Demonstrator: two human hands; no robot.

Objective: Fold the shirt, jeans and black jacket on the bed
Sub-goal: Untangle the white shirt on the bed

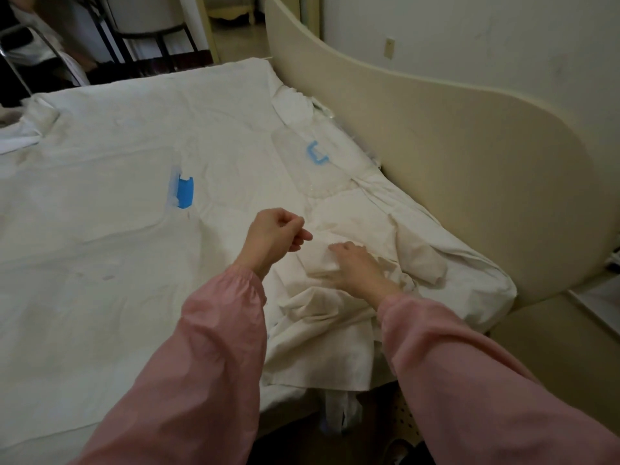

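Observation:
No jeans or black jacket are in view. A crumpled white cloth (339, 317) lies bunched at the bed's near right corner; I cannot tell whether it is a shirt or bedding. My right hand (355, 266) lies on this bunch and pinches a fold of it between fingers and thumb. My left hand (275, 233) hovers just left of it, a little above the sheet, with its fingers curled into a loose fist and nothing visible inside. Both arms wear pink sleeves.
The bed's white sheet (117, 196) spreads out to the left. Two blue clips lie on it, one solid (184, 193) and one a U-shaped outline (317, 156). A cream curved headboard (436, 156) borders the right side. Dark chairs (141, 38) stand beyond the far edge.

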